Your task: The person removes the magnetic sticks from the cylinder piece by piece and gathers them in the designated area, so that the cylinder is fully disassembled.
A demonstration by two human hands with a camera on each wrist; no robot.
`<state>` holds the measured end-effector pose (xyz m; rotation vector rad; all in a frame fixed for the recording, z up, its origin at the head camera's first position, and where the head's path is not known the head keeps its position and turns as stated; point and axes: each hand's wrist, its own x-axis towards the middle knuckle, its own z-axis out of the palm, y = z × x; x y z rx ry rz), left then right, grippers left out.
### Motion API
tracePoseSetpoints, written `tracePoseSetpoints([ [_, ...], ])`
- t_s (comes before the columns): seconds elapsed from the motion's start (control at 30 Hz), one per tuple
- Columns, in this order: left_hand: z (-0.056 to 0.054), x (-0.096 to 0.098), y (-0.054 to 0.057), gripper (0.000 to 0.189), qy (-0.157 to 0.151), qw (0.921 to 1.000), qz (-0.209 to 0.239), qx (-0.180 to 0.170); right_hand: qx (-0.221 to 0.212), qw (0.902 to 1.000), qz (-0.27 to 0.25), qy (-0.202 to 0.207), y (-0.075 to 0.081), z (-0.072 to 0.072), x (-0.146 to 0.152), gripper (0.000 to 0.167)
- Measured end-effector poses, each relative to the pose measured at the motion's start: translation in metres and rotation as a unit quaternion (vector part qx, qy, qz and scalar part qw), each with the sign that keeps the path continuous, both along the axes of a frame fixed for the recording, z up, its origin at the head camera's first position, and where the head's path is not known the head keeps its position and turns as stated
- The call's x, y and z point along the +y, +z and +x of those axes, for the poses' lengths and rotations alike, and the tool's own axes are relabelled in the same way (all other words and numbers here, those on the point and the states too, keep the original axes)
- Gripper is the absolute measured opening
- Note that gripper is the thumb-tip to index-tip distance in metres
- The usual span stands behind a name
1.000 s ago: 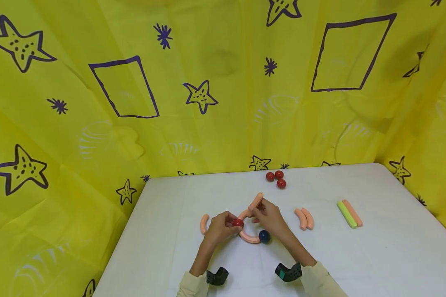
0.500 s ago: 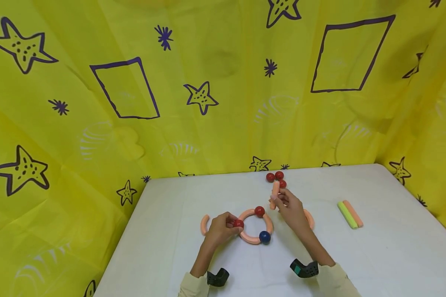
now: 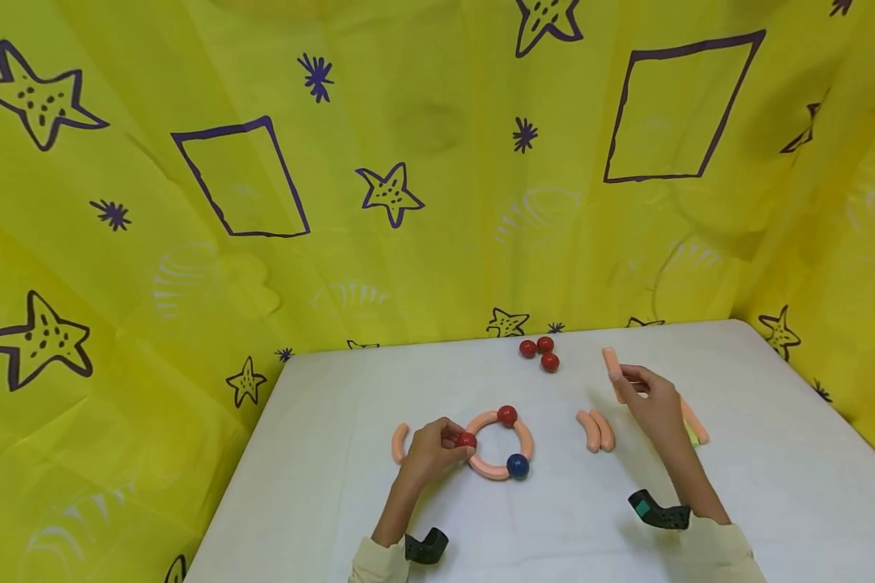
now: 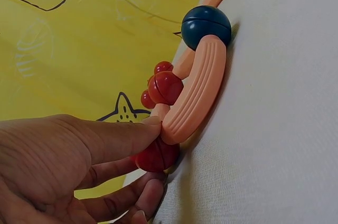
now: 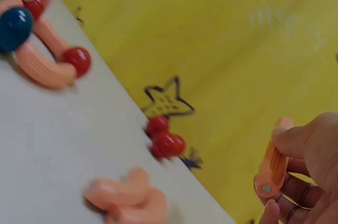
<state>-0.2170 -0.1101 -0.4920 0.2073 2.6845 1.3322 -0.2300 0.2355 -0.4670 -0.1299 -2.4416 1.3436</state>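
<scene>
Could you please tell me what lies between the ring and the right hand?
Two curved peach sticks, side by side on the white table, lie between the ring and the right hand; the head view shows this.

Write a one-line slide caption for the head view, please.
Left hand holds a red ball in a ring of peach arcs and balls; right hand holds a peach stick above the table.

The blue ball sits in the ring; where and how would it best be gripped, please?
Probably from above: pinch the blue ball across its bare inner and outer sides, since curved peach pieces meet its other two sides.
</scene>
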Motion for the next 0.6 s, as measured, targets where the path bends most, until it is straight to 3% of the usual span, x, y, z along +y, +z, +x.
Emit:
tracePoseSetpoints([
  [0.3,-0.001,0.001,0.001,0.029,-0.005,0.9999,0.009,0.000,-0.090,0.9911,0.028,-0.094,0.000,0.010,0.055,0.059],
  [0.6,0.000,0.000,0.000,0.030,-0.004,0.9999,-0.009,0.003,-0.171,0.9750,0.015,-0.141,-0.013,0.017,0.089,0.059],
])
